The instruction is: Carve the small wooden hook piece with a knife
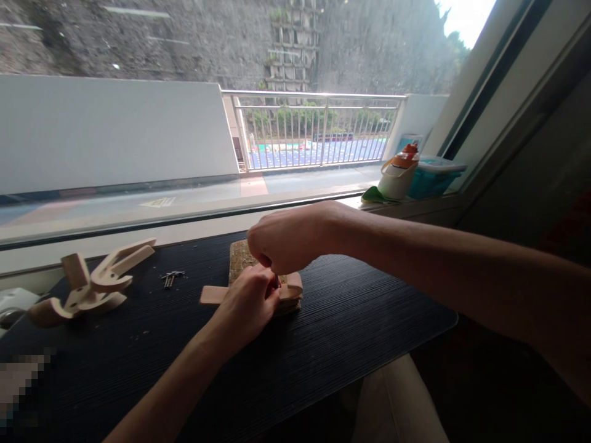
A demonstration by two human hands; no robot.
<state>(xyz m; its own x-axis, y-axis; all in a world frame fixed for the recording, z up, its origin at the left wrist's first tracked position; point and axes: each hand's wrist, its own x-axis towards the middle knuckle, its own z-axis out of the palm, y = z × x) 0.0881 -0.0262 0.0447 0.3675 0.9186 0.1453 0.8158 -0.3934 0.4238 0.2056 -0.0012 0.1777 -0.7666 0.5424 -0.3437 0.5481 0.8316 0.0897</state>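
A pale wooden piece with a curved end (213, 295) lies across a rough, speckled block (239, 257) on the dark table. My left hand (252, 294) is closed over the middle of the wooden piece, its thumb and fingers pinched near the curved end. Directly above it, my right hand (290, 237) is a fist with the wrist bent downward, almost touching the left fingers. Whatever the two hands grip is hidden behind the fingers. To the left lies a small heap of screws (172, 279).
More curved wooden pieces (95, 286) are piled at the table's left. The black table (351, 320) ends at a rounded right corner. A bottle with an orange lid (397, 175) and a teal box (434, 177) stand on the windowsill. A white object (16, 304) sits far left.
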